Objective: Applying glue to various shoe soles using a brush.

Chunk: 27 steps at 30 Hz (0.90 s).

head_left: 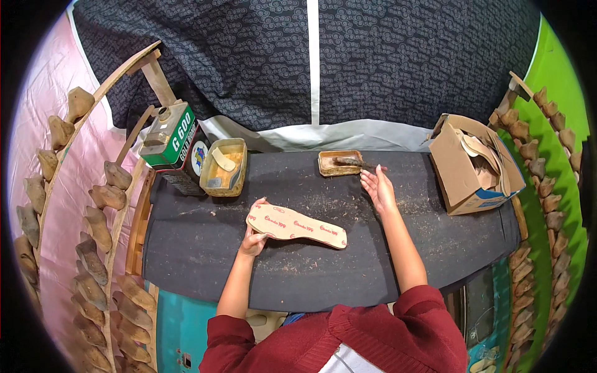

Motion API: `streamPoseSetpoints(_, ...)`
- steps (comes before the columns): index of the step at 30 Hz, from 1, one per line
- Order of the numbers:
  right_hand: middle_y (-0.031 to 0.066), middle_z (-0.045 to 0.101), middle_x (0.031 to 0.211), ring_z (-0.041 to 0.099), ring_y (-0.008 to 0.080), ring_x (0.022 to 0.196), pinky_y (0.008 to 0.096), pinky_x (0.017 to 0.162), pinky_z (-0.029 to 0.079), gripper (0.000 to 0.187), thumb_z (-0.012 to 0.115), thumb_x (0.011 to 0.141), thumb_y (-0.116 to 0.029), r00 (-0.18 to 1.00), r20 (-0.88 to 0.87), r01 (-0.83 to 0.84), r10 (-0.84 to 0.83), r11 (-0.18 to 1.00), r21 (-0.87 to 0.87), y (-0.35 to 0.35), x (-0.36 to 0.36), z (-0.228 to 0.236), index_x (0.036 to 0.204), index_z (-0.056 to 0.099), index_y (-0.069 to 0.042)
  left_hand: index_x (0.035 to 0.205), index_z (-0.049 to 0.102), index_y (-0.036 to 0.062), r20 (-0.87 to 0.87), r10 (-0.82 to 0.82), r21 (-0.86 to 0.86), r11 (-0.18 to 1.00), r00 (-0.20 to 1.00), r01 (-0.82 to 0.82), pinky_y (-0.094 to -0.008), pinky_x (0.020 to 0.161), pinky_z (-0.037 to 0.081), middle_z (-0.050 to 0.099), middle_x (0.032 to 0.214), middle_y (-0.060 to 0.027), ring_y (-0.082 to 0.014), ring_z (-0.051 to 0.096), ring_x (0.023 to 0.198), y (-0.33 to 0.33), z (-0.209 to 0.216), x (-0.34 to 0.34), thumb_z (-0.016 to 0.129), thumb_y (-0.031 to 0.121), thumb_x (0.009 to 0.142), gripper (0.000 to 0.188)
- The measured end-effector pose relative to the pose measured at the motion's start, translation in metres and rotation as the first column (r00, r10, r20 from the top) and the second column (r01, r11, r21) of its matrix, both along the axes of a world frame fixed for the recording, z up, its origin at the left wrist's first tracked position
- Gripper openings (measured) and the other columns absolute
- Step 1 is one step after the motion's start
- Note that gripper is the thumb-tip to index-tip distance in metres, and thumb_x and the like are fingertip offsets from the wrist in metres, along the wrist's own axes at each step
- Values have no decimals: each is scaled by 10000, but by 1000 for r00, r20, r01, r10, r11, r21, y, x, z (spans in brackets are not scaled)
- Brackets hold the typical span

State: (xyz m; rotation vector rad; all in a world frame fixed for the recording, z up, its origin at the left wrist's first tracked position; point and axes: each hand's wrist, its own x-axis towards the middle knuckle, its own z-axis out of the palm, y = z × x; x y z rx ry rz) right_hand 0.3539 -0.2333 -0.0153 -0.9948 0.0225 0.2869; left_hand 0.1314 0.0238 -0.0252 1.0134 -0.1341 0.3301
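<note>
My left hand [254, 239] grips the wide end of a pale insole board [297, 227] printed with red markings, thumb on top and held level over the dark table. At the far middle, my right hand [378, 188] has the handle of a dark brush [368, 165] at its fingertips. The brush's head reaches over a small rectangular glue tray [323, 168] with brown, crusted walls. Whether the bristles touch what is inside cannot be made out.
A green and dark metal can [171, 140] and a yellowish plastic tub [241, 169] with pale pieces stand at the far left. An open cardboard box [457, 168] holds cut pieces at right. Racks of wooden shoe lasts [93, 252] flank the dark-covered table [205, 267].
</note>
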Motion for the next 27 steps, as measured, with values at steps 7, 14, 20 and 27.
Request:
streamPoseSetpoints(7,167,550,1042,545,210,936,301,818,446,474,436,876,-360,990,-75,-116,117,993,13,-30,-53,4,1167,388,10,1294,233,53,55,-16,-105,994,998,22,-371,995,301,389,1211,-84,-233,373,1170,-1,12,1,614,223,499,898)
streamPoseSetpoints(14,166,546,1061,553,210,944,296,834,454,420,382,899,-303,880,-185,-430,437,899,79,-53,-134,13,1123,453,45,1312,208,76,129,-44,-325,942,991,84,-423,977,329,384,1262,-119,-272,387,1167,4,4,-10,598,205,503,908)
streamPoseSetpoints(20,161,488,1140,511,243,1016,346,859,434,494,340,901,-374,671,-235,-605,703,703,373,-61,-184,13,1209,355,11,1305,218,81,149,14,-289,957,989,30,-435,975,325,379,1249,-171,-310,400,1145,-25,13,-39,628,219,474,937)
streamPoseSetpoints(27,148,444,1206,468,258,1081,404,891,403,499,306,901,-398,544,-217,-696,811,580,423,-105,-221,20,1228,341,-24,1330,157,59,149,168,-277,953,974,-122,-420,987,301,330,1290,-186,-322,375,1164,-91,8,-114,589,222,523,930)
